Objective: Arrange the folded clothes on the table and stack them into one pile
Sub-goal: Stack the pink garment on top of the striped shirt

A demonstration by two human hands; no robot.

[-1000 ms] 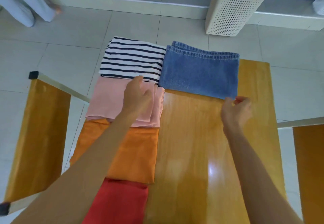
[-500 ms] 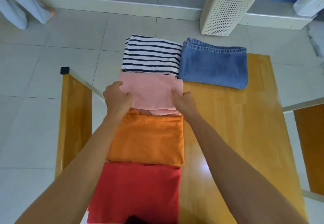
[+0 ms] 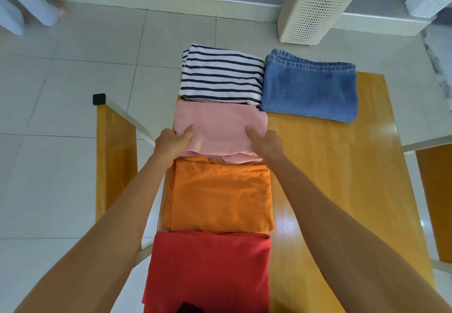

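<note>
Glossy wooden bench (image 3: 342,178): red fold (image 3: 210,271) nearest, orange fold (image 3: 217,195), then pink fold (image 3: 220,129), my left hand (image 3: 171,142) and right hand (image 3: 267,142) fingers gripping its near corners. Beyond: striped fold (image 3: 220,75), denim fold (image 3: 309,87). White tiled floor (image 3: 73,73); perforated hamper (image 3: 315,6), label unreadable.

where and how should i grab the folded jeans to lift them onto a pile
Take the folded jeans by their two short side edges, one hand on each, fingers slid under and thumbs on top. They lie flat and wide at the table's far end, so a one-sided grip would probably let the layers sag open. The right edge has bare wood beside it; the left one butts against the striped shirt.
</note>
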